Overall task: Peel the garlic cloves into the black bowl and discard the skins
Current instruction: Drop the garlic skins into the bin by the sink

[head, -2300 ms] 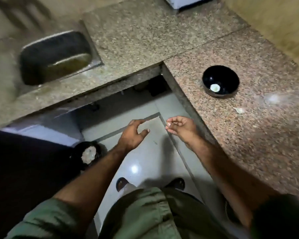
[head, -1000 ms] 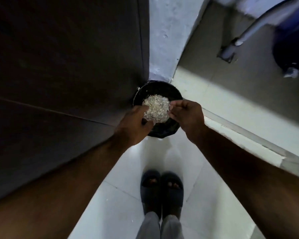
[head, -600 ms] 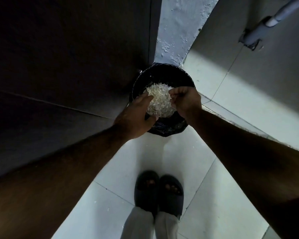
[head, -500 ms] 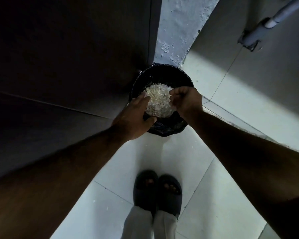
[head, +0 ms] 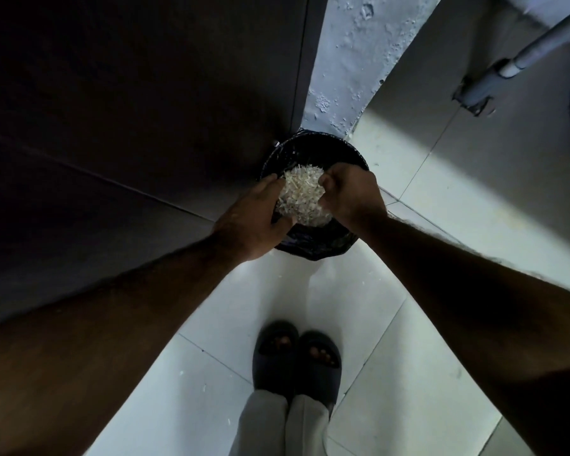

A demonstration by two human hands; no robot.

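- Black plastic-lined round waste bin (head: 313,248) on pale tiled floor (head: 408,340), tucked in corner between dark cabinet panel (head: 129,110) and flaking blue-white wall (head: 349,60).
- Off-white papery pile of garlic skins (head: 301,197) heaped inside bin, well lit compared with surroundings.
- Left hand (head: 254,218) over near-left rim, fingers fairly straight and loose, thumb at pile's lower edge; nothing visibly gripped, reads as released.
- Right hand (head: 352,199) over right side of bin, fingers curled inward with tips bunched at edge of skins; pinching a scrap or just clenched: cannot tell.
- Peeled cloves and black bowl not in view; only the skins, and those sit in the bin.
- Step in hand, by judgement: discard, probably shedding last flakes off fingers. Task looks near done.
- Risks from here:
  - Dry, featherlight skins cling to skin, then drop on floor once hands pull away; a few pale specks (head: 182,372) already lie on the tiles.
  - Pile heaped high, so a brush from left thumb or a quick withdrawal could flick flakes over rim.
  - Loose liner could snag on fingers and drag or tip bin.
  - Dark grey slippers (head: 297,360) close below; stray skins on smooth tile likely get tracked about.
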